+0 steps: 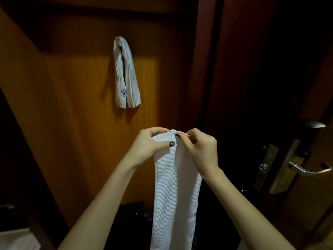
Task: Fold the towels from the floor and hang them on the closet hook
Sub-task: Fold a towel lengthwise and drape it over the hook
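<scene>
Below and to the right of the closet hook [117,36], the left hand [149,143] and right hand [200,148] are close together, each pinching the top edge of a white waffle towel [174,195] that hangs down in a long folded strip. A grey towel [126,74] hangs doubled over the hook, against the wooden panel.

Metal door handle [310,170] w/ lock plate [266,165] is seen at 3 o'clock. Dark obj. [132,213] is set at 6 o'clock.

Dim wooden closet panel [72,123], door handle [310,169]
</scene>
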Tool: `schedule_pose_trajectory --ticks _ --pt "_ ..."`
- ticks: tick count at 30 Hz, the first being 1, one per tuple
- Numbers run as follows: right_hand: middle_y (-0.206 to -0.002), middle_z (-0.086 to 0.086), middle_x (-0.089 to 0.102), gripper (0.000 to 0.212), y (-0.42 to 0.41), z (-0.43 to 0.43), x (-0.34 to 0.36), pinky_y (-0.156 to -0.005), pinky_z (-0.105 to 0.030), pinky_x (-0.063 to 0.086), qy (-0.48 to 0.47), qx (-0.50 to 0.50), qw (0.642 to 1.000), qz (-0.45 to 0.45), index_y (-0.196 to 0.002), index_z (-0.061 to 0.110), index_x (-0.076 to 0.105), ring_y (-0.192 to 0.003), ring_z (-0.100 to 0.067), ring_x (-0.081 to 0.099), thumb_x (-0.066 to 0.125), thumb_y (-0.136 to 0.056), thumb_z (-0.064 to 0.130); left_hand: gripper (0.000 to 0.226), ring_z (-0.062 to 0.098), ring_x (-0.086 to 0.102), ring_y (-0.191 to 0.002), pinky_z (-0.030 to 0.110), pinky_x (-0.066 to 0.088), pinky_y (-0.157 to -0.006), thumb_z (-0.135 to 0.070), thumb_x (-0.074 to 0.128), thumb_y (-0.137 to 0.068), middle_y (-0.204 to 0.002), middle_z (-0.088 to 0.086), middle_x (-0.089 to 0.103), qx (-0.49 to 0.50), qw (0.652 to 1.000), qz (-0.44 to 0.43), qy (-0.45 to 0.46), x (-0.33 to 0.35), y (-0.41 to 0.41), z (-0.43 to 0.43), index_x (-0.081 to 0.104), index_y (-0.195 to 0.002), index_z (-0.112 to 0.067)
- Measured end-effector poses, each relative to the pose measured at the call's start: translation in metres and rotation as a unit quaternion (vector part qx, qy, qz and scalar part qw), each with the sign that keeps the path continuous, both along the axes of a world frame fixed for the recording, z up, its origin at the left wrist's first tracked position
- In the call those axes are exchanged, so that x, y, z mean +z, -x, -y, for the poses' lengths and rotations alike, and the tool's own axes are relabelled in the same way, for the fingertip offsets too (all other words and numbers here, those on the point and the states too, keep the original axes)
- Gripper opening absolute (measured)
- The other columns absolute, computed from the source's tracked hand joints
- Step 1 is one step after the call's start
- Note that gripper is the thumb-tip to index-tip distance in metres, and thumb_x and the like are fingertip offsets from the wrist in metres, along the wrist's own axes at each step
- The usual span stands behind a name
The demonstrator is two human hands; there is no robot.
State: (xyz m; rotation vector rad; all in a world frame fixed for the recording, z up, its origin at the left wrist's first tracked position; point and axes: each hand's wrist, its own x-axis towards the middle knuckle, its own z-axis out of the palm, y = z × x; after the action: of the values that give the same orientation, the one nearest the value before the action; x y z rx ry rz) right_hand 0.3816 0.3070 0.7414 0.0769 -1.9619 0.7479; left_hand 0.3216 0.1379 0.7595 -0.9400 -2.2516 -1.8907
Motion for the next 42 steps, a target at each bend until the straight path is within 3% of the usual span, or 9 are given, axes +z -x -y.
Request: schedule_pose_trajectory --ticks 7,12,16,22,28,32,36,40,42 --pt "-0.078 -0.007 0.064 0.007 0.0 0.013 -0.009 -0.078 -0.026 0.047 -0.043 0.058 0.995 -0.068 -0.086 0.0 0.068 -0.072 -0.017 0.059 0.062 -0.091 0.001 0.016 0.004 0.066 -0.065 0.016 0.049 -0.054 -0.003 0.077 -0.075 -0.072 -0.007 0.072 0.034 0.993 0.026 -0.109 -0.006 -0.002 0.014 0.072 -0.079 -0.018" --pt "-0.073 0.001 0.054 0.008 0.0 0.011 -0.01 -0.069 -0.011 0.036 -0.02 0.055 0.995 -0.079 -0.084 0.002 0.067 -0.067 -0.008 0.047 0.063 -0.091 0.001 0.013 0.005 0.066 -0.067 0.017 0.051 -0.057 -0.009 0.079 -0.071 -0.074 -0.005 0.073 0.008 0.991 0.041 -0.124 -0.004 -0.002 0.02 0.074 -0.08 -0.017" --pt "-0.074 -0.002 0.058 0.007 0.0 0.005 -0.01 -0.071 -0.006 0.035 -0.023 0.072 0.995 -0.071 -0.084 0.003 0.068 -0.067 -0.001 0.047 0.065 -0.089 0.001 0.011 0.01 0.068 -0.074 0.021 0.054 -0.064 -0.02 0.077 -0.066 -0.079 -0.002 0.074 -0.021 0.986 0.074 -0.151 -0.006 0.004 0.027 0.077 -0.077 -0.02" --pt "-0.074 -0.006 0.06 0.007 0.0 -0.002 -0.012 -0.074 -0.008 0.039 -0.051 0.1 0.993 -0.032 -0.084 0.003 0.068 -0.065 -0.006 0.051 0.065 -0.09 0.003 0.011 0.013 0.069 -0.077 0.022 0.055 -0.065 -0.024 0.078 -0.066 -0.081 0.0 0.074 -0.032 0.991 0.082 -0.103 -0.008 0.011 0.034 0.078 -0.077 -0.021" --pt "-0.081 0.0 0.053 0.007 0.002 -0.009 -0.014 -0.066 -0.012 0.038 -0.057 0.098 0.993 0.01 -0.084 0.006 0.065 -0.07 -0.01 0.049 0.067 -0.09 0.008 0.011 0.0 0.065 -0.064 0.012 0.048 -0.057 -0.008 0.079 -0.073 -0.068 -0.007 0.072 0.014 1.0 0.003 -0.003 0.002 0.017 0.03 0.073 -0.072 -0.016" --pt "-0.087 -0.002 0.053 0.013 -0.001 -0.014 -0.016 -0.073 -0.023 0.039 -0.091 0.121 0.988 0.032 -0.078 0.007 0.06 -0.081 -0.013 0.05 0.068 -0.088 0.007 0.009 0.003 0.065 -0.062 0.014 0.048 -0.054 -0.006 0.08 -0.072 -0.065 -0.003 0.071 0.008 0.999 0.027 0.032 0.002 0.021 0.032 0.073 -0.07 -0.011" --pt "-0.077 0.014 0.058 0.01 -0.009 -0.012 -0.029 -0.068 -0.022 0.037 -0.057 0.171 0.976 0.119 -0.082 0.018 0.063 -0.075 -0.001 0.05 0.068 -0.088 0.024 0.009 0.005 0.067 -0.065 0.014 0.05 -0.057 -0.007 0.081 -0.071 -0.068 -0.002 0.072 0.027 0.998 0.015 0.045 0.0 0.027 0.033 0.074 -0.07 -0.013" --pt "-0.091 0.012 0.049 0.026 -0.011 -0.022 -0.038 -0.078 -0.023 0.036 -0.021 0.179 0.959 0.221 -0.073 0.033 0.051 -0.092 -0.012 0.05 0.076 -0.082 0.034 0.014 0.005 0.068 -0.067 0.015 0.05 -0.057 -0.006 0.08 -0.071 -0.07 -0.004 0.073 0.048 0.998 0.044 -0.019 -0.001 0.036 0.034 0.076 -0.068 -0.019" --pt "-0.103 0.014 0.046 0.024 -0.01 -0.026 -0.04 -0.081 -0.021 0.035 -0.028 0.192 0.937 0.289 -0.074 0.03 0.054 -0.104 -0.01 0.047 0.076 -0.08 0.038 0.017 0.006 0.068 -0.067 0.016 0.051 -0.057 -0.007 0.08 -0.072 -0.07 -0.004 0.073 0.052 0.996 0.059 -0.037 -0.002 0.041 0.033 0.077 -0.067 -0.023"
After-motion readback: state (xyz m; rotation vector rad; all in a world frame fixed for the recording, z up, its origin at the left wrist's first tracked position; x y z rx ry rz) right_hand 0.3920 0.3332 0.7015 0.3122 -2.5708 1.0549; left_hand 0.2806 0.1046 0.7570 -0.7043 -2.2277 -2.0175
